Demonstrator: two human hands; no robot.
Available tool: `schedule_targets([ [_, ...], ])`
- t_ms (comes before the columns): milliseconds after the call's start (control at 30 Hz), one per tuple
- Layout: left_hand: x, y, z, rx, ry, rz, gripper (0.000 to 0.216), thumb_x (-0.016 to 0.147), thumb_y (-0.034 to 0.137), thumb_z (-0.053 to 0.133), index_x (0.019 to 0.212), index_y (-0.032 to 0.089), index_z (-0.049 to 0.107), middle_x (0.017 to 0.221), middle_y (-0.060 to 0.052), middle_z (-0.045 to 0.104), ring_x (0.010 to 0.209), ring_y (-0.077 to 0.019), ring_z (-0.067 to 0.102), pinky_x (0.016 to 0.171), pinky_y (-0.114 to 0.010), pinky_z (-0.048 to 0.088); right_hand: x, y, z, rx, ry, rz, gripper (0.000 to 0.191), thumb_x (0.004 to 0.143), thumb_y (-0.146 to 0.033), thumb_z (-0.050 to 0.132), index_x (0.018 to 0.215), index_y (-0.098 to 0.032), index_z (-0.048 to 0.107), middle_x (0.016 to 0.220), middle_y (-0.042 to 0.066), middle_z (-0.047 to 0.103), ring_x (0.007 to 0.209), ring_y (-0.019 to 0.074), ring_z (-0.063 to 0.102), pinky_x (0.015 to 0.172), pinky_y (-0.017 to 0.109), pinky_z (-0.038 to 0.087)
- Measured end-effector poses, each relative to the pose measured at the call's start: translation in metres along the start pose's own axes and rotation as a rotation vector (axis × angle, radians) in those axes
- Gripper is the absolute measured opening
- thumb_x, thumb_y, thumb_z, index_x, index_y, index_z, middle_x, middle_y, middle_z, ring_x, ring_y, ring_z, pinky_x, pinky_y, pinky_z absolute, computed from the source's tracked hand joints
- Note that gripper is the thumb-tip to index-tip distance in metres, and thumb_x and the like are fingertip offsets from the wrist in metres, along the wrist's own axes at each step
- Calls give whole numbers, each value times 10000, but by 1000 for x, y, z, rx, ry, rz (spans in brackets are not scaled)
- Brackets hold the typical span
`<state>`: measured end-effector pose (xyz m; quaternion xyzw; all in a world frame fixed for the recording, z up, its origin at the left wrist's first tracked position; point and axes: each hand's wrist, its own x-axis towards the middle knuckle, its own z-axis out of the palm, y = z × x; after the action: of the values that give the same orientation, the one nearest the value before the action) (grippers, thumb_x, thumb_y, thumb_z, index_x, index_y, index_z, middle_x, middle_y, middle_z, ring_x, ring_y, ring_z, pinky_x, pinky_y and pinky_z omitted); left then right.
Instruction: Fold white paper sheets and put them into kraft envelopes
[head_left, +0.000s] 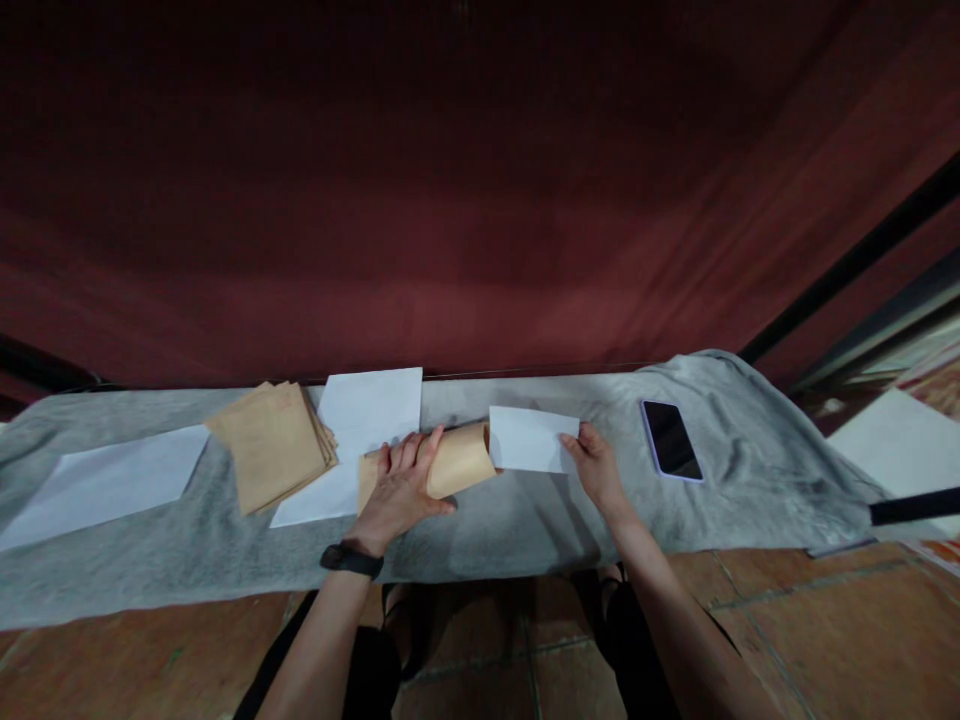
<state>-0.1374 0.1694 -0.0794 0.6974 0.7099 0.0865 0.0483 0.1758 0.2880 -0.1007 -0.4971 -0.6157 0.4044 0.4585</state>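
Observation:
A brown paper envelope [457,460] lies on the grey cloth with its mouth bulging apart toward the right. My left hand [401,485], a black band at its wrist, rests on the envelope with fingers spread, pressing it to the cloth. Between thumb and fingers, my right hand [592,462] pinches the right edge of a folded white sheet of paper [529,438]. The sheet's left end is at the envelope's mouth; whether it reaches inside I cannot tell. Under and behind my left hand are white sheets [375,405], partly covered.
Several brown envelopes [277,445] are stacked left of my hands, with another white sheet [112,480] farther left. To the right lies a phone [671,440] with a purple edge. The grey cloth [495,540] covers a narrow bench against a dark red backdrop [480,250].

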Motion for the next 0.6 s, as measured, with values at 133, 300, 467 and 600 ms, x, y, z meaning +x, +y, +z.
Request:
schedule_targets([
  [133, 1, 1, 4, 26, 6, 7, 1219, 675, 474, 827, 1647, 251, 125, 1554, -181, 422, 1476, -413, 355, 1226, -658, 130, 0, 2, -5, -124, -87, -32, 462, 837, -666, 587, 686, -231, 559, 599, -17, 552, 593, 163, 489, 570, 279, 395],
  [300, 2, 5, 5, 40, 52, 57, 1211, 666, 467, 835, 1641, 238, 154, 1542, -180, 441, 1471, -420, 360, 1225, -661, 132, 7, 3, -17, -72, -194, 49, 398, 802, -599, 588, 662, -227, 599, 621, -5, 607, 591, 168, 518, 567, 280, 426],
  [467, 3, 8, 5, 21, 67, 97, 1233, 650, 478, 836, 1641, 248, 138, 1539, -177, 445, 1461, -427, 374, 1221, -673, 132, 10, 4, -27, -102, -309, 87, 290, 815, -489, 570, 720, -227, 650, 654, -19, 643, 601, 163, 545, 580, 270, 452],
  [600, 4, 8, 5, 34, 83, 82, 1237, 653, 467, 843, 1639, 251, 128, 1538, -181, 444, 1460, -426, 379, 1219, -669, 143, 10, 8, -32, -185, -392, 67, 262, 845, -430, 542, 733, -224, 659, 644, -32, 638, 607, 156, 552, 595, 259, 441],
])
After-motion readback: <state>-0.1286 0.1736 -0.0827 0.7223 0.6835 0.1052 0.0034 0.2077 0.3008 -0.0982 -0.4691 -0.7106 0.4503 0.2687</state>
